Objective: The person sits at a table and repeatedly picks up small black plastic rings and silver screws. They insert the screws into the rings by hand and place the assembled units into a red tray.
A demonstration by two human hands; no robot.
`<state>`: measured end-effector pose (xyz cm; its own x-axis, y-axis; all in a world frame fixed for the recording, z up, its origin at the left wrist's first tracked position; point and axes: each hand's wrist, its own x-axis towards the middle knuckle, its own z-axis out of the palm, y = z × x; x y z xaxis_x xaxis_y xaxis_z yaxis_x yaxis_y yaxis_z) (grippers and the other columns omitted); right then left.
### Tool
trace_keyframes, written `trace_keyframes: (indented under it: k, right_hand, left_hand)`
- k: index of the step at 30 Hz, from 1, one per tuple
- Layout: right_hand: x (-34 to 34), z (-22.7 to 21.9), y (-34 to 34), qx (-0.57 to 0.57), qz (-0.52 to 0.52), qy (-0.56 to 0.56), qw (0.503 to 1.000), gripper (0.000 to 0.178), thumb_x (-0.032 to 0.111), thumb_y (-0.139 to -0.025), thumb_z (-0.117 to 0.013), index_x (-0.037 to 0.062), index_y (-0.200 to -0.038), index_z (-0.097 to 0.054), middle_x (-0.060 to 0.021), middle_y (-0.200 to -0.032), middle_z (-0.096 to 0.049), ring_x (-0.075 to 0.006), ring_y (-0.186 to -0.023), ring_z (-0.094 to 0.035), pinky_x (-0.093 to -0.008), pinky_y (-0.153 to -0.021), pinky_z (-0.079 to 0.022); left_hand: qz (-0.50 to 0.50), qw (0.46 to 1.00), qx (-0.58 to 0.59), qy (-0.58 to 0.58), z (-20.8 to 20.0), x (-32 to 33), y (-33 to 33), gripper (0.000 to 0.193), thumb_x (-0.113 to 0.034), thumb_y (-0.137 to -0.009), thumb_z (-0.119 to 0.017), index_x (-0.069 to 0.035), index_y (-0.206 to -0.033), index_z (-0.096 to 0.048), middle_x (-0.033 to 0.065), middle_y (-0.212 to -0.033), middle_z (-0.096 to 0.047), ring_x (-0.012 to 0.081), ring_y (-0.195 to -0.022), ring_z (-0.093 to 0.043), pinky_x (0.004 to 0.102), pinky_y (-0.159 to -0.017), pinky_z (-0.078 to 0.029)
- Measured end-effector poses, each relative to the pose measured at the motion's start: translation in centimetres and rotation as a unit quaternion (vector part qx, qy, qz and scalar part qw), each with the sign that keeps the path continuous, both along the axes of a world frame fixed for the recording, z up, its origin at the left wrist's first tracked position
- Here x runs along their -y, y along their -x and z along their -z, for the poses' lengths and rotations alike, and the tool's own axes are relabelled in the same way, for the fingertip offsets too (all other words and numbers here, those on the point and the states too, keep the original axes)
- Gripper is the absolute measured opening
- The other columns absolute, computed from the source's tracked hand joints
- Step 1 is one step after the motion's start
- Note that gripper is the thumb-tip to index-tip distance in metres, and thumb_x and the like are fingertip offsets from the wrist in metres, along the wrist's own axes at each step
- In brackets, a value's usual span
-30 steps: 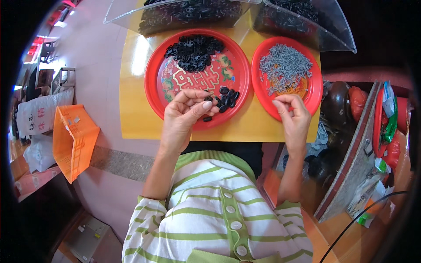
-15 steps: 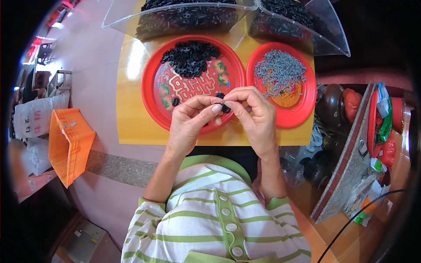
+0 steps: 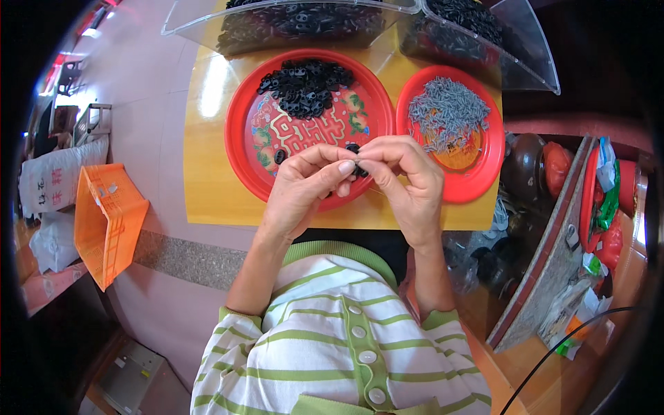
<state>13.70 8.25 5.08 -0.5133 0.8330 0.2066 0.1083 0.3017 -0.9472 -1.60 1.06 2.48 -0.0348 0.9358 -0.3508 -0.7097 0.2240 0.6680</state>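
Above the near rim of the large red tray [image 3: 236, 166], my two hands meet fingertip to fingertip. My left hand [image 3: 301, 181] is closed in a pinch on a small black plastic piece [image 3: 360, 170], part of which shows between the fingers. My right hand [image 3: 409, 181] pinches at the same spot; whatever its thumb and forefinger grip is too small and covered to name. A heap of similar black pieces with holes [image 3: 306, 86] lies at the tray's far side. One loose black piece [image 3: 279, 156] rests left of my left hand.
A smaller red tray [image 3: 460, 192] at the right holds a pile of grey screws [image 3: 449, 107]. Two clear bins [image 3: 311, 31] of black pieces stand at the table's far edge. On the floor at left sits an orange crate [image 3: 111, 221]. Jars and bags crowd the right side.
Both hands stay joined at the fingertips around the black piece, with only slight finger movement. The whole view has shifted a little.
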Motion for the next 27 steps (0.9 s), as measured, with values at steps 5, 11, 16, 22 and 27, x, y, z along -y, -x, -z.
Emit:
trace_keyframes:
  k: [5, 11, 16, 22, 27]
  right_hand:
    - [0.5, 0.2, 0.4, -0.024, 0.015, -0.011, 1.000, 0.011, 0.002, -0.080, -0.065, 0.0026, -0.091, -0.063, -0.0090, -0.095, -0.065, -0.0188, -0.085, -0.063, -0.0294, -0.071, -0.051]
    - [1.6, 0.7, 1.1, -0.037, 0.006, 0.015, 0.999, 0.012, 0.002, -0.079, -0.066, 0.0016, -0.090, -0.062, -0.0097, -0.099, -0.066, -0.0222, -0.091, -0.063, -0.0311, -0.075, -0.051]
    - [1.5, 1.2, 1.2, -0.030, 0.004, -0.070, 0.997, 0.010, 0.001, -0.080, -0.065, 0.0014, -0.090, -0.062, -0.0101, -0.097, -0.065, -0.0186, -0.082, -0.064, -0.0279, -0.071, -0.051]
    - [1.2, 0.9, 1.1, -0.078, 0.028, 0.040, 0.996, 0.008, 0.000, -0.084, -0.062, 0.0002, -0.092, -0.061, -0.0098, -0.095, -0.063, -0.0121, -0.078, -0.063, -0.0243, -0.068, -0.051]
    - [0.7, 1.1, 1.6, -0.122, -0.013, 0.111, 0.986, 0.008, 0.001, -0.087, -0.058, -0.0016, -0.095, -0.059, -0.0074, -0.090, -0.062, -0.0099, -0.075, -0.062, -0.0232, -0.067, -0.052]
  left_hand:
    - [-0.038, 0.996, -0.079, -0.020, -0.1, -0.4, 0.1, 0.017, -0.006, -0.086, -0.063, 0.000, -0.101, -0.059, 0.0052, -0.087, -0.063, 0.0081, -0.072, -0.058, 0.0192, -0.065, -0.047]
    - [-0.035, 0.997, -0.074, -0.003, 0.6, -0.1, 1.1, 0.018, -0.004, -0.086, -0.062, 0.000, -0.102, -0.057, 0.0066, -0.086, -0.063, 0.0110, -0.074, -0.061, 0.0217, -0.067, -0.050]
    - [-0.048, 0.998, 0.031, -0.001, 0.6, 0.0, 0.9, 0.015, -0.003, -0.086, -0.060, 0.000, -0.100, -0.056, 0.0070, -0.083, -0.064, 0.0140, -0.076, -0.064, 0.0246, -0.069, -0.053]
    - [-0.027, 1.000, -0.001, -0.016, 0.3, 0.3, 1.4, 0.013, -0.003, -0.087, -0.059, 0.001, -0.100, -0.058, 0.0118, -0.089, -0.066, 0.0161, -0.077, -0.066, 0.0269, -0.072, -0.054]
    - [-0.030, 0.999, -0.006, -0.016, 0.1, 0.6, 1.3, 0.015, -0.004, -0.088, -0.057, 0.002, -0.101, -0.062, 0.0114, -0.089, -0.066, 0.0156, -0.076, -0.065, 0.0274, -0.071, -0.053]
